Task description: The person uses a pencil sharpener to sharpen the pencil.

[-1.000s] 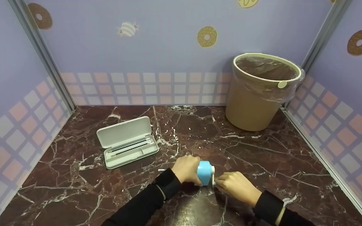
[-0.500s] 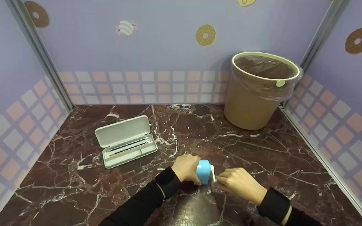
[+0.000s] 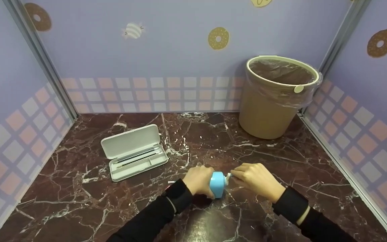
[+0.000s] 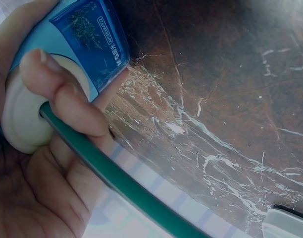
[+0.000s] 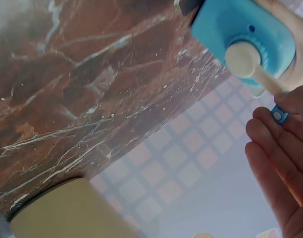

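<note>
My left hand (image 3: 199, 181) grips a blue crank pencil sharpener (image 3: 217, 185) above the marble-patterned tabletop. In the left wrist view a green pencil (image 4: 117, 181) sticks out of the sharpener's cream round front, with fingers curled over it. The see-through blue bin (image 4: 92, 34) of the sharpener has shavings in it. My right hand (image 3: 255, 178) pinches the small blue knob (image 5: 278, 115) at the end of the white crank (image 5: 263, 77). In the head view the fingers hide most of that crank.
An open white pencil case (image 3: 136, 153) with a few pencils lies at the left. At the back right stands a tan waste bin (image 3: 265, 114) with a clear liner. Patterned walls (image 3: 176, 60) enclose the tabletop on the left, right and back.
My right hand has moved with the crank, from low beside the sharpener to higher up and farther from me. The left hand and sharpener stay nearly still.
</note>
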Tool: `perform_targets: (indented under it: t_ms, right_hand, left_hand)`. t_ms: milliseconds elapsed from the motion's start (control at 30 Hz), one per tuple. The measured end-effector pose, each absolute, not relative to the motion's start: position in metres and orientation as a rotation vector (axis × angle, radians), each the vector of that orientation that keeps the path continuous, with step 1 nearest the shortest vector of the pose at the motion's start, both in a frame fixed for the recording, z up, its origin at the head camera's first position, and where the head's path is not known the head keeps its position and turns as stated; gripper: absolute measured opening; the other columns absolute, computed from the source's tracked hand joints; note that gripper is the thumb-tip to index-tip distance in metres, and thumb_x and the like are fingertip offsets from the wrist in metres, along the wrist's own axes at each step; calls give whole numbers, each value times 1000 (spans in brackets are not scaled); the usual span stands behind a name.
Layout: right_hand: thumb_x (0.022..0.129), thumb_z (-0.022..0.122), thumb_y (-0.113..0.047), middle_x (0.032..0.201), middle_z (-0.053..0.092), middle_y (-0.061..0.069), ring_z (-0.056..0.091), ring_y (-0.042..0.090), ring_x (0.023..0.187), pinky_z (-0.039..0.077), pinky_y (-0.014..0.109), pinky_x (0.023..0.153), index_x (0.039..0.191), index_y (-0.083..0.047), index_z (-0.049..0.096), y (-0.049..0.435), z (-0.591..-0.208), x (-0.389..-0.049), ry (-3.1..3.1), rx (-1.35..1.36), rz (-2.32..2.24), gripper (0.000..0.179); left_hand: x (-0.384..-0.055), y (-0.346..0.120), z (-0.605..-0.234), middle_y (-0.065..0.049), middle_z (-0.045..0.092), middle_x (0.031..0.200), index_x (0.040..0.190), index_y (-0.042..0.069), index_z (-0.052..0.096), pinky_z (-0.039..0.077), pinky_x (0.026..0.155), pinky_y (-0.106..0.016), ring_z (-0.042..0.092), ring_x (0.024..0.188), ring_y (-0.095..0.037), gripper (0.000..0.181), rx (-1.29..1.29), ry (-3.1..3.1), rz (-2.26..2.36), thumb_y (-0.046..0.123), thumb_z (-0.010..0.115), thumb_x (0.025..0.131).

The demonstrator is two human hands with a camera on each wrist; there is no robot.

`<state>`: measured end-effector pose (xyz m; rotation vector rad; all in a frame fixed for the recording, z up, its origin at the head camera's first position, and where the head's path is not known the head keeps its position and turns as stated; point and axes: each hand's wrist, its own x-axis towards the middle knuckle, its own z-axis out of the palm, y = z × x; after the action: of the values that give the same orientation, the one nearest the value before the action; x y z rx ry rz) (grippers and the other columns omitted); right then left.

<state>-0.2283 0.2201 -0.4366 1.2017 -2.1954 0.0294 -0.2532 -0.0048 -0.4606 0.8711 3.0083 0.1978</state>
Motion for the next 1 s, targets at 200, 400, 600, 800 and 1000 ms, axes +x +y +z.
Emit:
perform_targets:
  t_ms: [200, 400, 600, 800, 1000]
  right_hand:
    - [79, 85, -16, 81, 77, -2, 70, 12, 69, 56, 28, 58, 90, -11, 79, 218, -435, -235, -2235, 1150, 20, 14]
    - [84, 81, -19, 84, 77, 0, 71, 14, 71, 57, 29, 59, 95, -10, 80, 215, -436, -239, -2342, 1092, 40, 14]
    - [87, 79, -16, 85, 78, 2, 72, 17, 71, 58, 31, 62, 100, -8, 81, 214, -439, -243, -2420, 1049, 91, 16]
    - [87, 79, -12, 78, 75, 0, 69, 17, 66, 56, 32, 57, 99, -9, 81, 212, -444, -248, -2413, 1016, 63, 13]
    - [84, 80, -9, 76, 74, 0, 67, 17, 65, 55, 33, 55, 98, -8, 80, 211, -449, -252, -2379, 1017, 29, 14]
  left_hand:
    - [-255, -5, -462, -3, 75, 91, 102, 10, 70, 59, 69, -35, 72, 81, -22, 65, 892, 3005, 203, 46, 97, 55]
    - [-255, -6, -462, -4, 75, 89, 100, 9, 70, 59, 68, -36, 72, 79, -22, 63, 927, 3012, 228, 45, 97, 55]
    - [-256, -7, -467, -3, 74, 86, 98, 10, 69, 57, 66, -37, 69, 75, -22, 62, 950, 3017, 251, 46, 97, 55]
    - [-257, -4, -463, -2, 74, 87, 100, 10, 69, 58, 66, -35, 70, 77, -21, 64, 934, 3003, 229, 46, 97, 55]
    - [-257, -4, -464, -2, 73, 87, 99, 11, 68, 58, 66, -35, 70, 76, -21, 63, 926, 2999, 224, 45, 97, 54]
